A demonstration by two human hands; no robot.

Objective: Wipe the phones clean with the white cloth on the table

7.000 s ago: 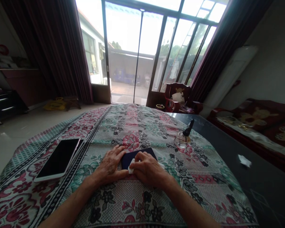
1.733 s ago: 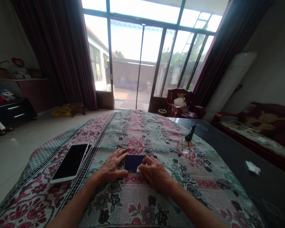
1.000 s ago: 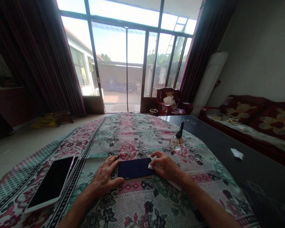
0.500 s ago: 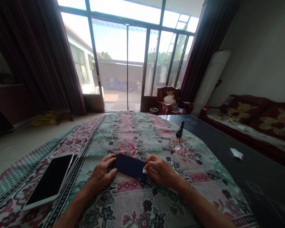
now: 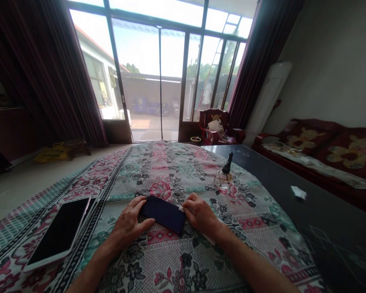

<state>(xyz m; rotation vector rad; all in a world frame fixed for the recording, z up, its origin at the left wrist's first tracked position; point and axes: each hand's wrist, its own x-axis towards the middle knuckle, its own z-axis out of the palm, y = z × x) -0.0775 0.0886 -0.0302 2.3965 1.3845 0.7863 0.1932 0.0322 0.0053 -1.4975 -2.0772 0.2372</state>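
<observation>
A dark blue smartphone point(image 5: 164, 215) lies flat on the patterned tablecloth point(image 5: 183, 244) in front of me. My left hand point(image 5: 130, 221) grips its left end, thumb along the near edge and fingers at the far corner. At the other end, my right hand point(image 5: 203, 215) is closed on a white tissue point(image 5: 181, 208), pressed to the far right corner of the phone. Most of the tissue is hidden by the fingers. Beyond the right hand stands a clear glass bottle point(image 5: 223, 179) with a black top.
A white tablet point(image 5: 56, 236) lies at the left, with another flat device partly under it. To the right is a dark glossy table point(image 5: 280, 183) with a crumpled white paper point(image 5: 299, 193) on it. A red wooden sofa point(image 5: 320, 150) stands beyond.
My right hand has moved the tissue up along the phone's right end to the far corner. The left hand keeps its grip. The whole view has shifted slightly.
</observation>
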